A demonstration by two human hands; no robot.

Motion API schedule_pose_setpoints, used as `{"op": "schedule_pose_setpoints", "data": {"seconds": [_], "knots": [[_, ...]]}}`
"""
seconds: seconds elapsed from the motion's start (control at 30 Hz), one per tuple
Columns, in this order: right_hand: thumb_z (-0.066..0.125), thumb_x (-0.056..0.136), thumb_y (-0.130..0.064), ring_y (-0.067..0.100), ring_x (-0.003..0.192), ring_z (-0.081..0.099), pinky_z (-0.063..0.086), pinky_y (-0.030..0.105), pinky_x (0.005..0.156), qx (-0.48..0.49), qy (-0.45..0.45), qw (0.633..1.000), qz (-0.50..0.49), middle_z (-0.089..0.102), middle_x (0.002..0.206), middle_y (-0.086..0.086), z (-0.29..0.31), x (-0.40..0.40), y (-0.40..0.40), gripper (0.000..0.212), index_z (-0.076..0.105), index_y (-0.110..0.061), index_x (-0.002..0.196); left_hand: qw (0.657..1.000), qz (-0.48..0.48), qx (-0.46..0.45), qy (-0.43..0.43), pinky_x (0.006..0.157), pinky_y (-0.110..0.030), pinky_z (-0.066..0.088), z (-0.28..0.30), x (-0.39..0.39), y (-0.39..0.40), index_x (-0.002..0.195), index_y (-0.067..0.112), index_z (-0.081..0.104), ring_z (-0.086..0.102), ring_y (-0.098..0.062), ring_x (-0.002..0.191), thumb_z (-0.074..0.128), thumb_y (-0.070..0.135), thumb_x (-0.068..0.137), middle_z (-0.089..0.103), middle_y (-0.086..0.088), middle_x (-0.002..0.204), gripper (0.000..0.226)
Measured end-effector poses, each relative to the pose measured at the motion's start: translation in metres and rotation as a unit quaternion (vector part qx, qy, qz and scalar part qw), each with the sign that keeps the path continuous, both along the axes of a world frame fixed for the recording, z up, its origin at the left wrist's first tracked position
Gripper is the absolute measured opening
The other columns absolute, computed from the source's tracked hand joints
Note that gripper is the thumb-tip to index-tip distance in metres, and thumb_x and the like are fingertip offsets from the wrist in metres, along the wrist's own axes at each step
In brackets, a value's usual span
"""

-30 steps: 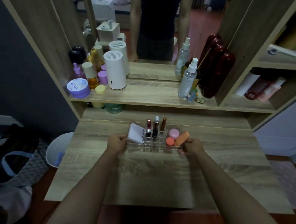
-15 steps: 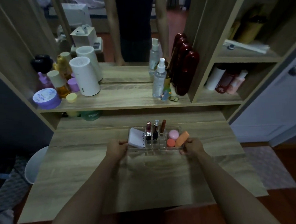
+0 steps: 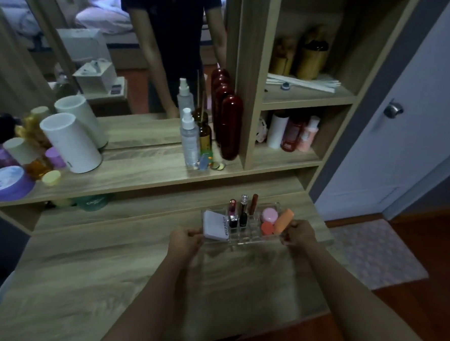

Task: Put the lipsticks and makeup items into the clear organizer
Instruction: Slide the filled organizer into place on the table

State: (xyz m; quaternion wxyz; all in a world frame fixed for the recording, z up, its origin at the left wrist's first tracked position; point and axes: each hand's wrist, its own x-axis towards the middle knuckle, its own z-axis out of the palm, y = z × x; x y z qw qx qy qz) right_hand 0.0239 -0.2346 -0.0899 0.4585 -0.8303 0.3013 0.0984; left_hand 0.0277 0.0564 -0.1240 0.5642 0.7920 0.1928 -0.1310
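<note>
Organizer [image 3: 243, 238] loaded: lipsticks [image 3: 243, 213], compact [image 3: 214, 224], sponges. Left hand [image 3: 185, 240] and right hand [image 3: 299, 232] clamp its ends. Counter [image 3: 106, 281] apparently bare; task near complete.

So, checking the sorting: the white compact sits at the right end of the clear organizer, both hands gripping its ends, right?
Not quite. The head view shows the white compact at the left end of the clear organizer; the left hand and right hand do grip its ends.

A clear organizer [image 3: 243, 237] is carried near the far right of the wooden tabletop [image 3: 106, 276]; whether it is touching cannot be told.
</note>
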Motion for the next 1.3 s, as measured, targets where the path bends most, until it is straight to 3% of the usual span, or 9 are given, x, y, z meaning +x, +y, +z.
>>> {"op": "schedule_pose_setpoints", "data": {"seconds": [0.13,0.23,0.4,0.47,0.57,0.8,1.0,1.17,1.3], "knots": [[0.055,0.089,-0.002,0.021,0.072,0.058,0.046,0.025,0.058,-0.011,-0.006,1.000,-0.007,0.071,0.097,0.031,-0.002,0.003,-0.022,0.019,0.070,0.009,0.088,1.000,-0.021,0.009,-0.011,0.066,-0.037,0.046,0.000,0.005,-0.022,0.093,-0.007,0.073,0.056,-0.022,0.062,0.064,-0.005,0.080,0.066,-0.006,0.056,0.016],[0.053,0.091,-0.003,0.030,0.077,0.064,0.051,0.031,0.069,-0.008,-0.012,1.000,-0.011,0.071,0.099,0.032,-0.002,0.006,-0.035,0.019,0.068,0.007,0.085,0.999,-0.034,0.024,-0.023,0.070,-0.041,0.054,0.001,0.008,-0.035,0.090,-0.003,0.074,0.058,-0.018,0.056,0.066,-0.006,0.078,0.066,0.005,0.053,0.015],[0.049,0.094,-0.008,0.033,0.094,0.066,0.049,0.026,0.065,-0.028,-0.012,1.000,-0.002,0.070,0.104,0.028,-0.002,0.012,-0.052,0.025,0.067,0.009,0.097,0.998,-0.044,0.027,-0.024,0.083,-0.055,0.055,0.001,0.009,-0.051,0.082,-0.007,0.074,0.062,-0.023,0.069,0.066,-0.008,0.077,0.066,0.000,0.055,0.010],[0.048,0.095,-0.010,0.037,0.100,0.065,0.051,0.036,0.079,-0.023,-0.004,1.000,0.001,0.069,0.106,0.029,-0.001,0.014,-0.057,0.027,0.066,0.010,0.099,0.999,-0.038,0.032,-0.022,0.084,-0.056,0.056,0.003,0.008,-0.056,0.087,-0.008,0.074,0.064,-0.025,0.073,0.067,-0.007,0.077,0.070,-0.008,0.060,0.012],[0.049,0.095,-0.012,0.037,0.105,0.063,0.049,0.041,0.092,-0.051,0.002,0.998,0.024,0.068,0.109,0.028,0.002,0.015,-0.061,0.028,0.065,0.010,0.102,0.998,-0.045,0.045,-0.024,0.085,-0.050,0.058,0.007,0.006,-0.063,0.093,-0.006,0.074,0.066,-0.023,0.074,0.066,-0.004,0.079,0.075,-0.024,0.086,0.016],[0.048,0.097,-0.016,0.036,0.106,0.063,0.048,0.038,0.090,-0.064,0.008,0.997,0.042,0.068,0.110,0.027,0.003,0.017,-0.062,0.031,0.065,0.009,0.102,0.996,-0.050,0.069,-0.034,0.071,-0.032,0.051,0.013,0.002,-0.068,0.091,-0.006,0.074,0.058,-0.017,0.061,0.062,-0.006,0.081,0.069,-0.014,0.074,0.015],[0.046,0.097,-0.014,0.036,0.107,0.062,0.048,0.040,0.094,-0.052,0.000,0.998,0.042,0.067,0.112,0.026,0.004,0.012,-0.060,0.030,0.066,0.007,0.105,0.998,-0.030,0.051,-0.029,0.061,-0.025,0.052,0.010,0.001,-0.069,0.104,-0.011,0.068,0.057,-0.017,0.061,0.062,-0.005,0.083,0.072,-0.027,0.095,0.023],[0.042,0.095,-0.006,0.034,0.109,0.060,0.047,0.039,0.095,-0.036,-0.002,0.998,0.059,0.065,0.118,0.023,0.012,0.000,-0.061,0.031,0.064,0.001,0.117,1.000,-0.006,-0.008,-0.002,0.098,-0.051,0.051,0.013,0.002,-0.066,0.106,-0.012,0.065,0.065,-0.034,0.094,0.059,-0.008,0.084,0.067,-0.036,0.108,0.024],[0.039,0.093,0.001,0.034,0.113,0.060,0.047,0.045,0.104,-0.016,0.011,0.999,0.042,0.058,0.130,0.025,0.015,-0.008,-0.065,0.042,0.053,-0.001,0.132,0.999,-0.019,0.027,-0.029,0.096,-0.049,0.052,0.023,0.003,-0.064,0.103,-0.009,0.069,0.065,-0.029,0.092,0.058,-0.004,0.085,0.069,-0.030,0.106,0.021]]}}
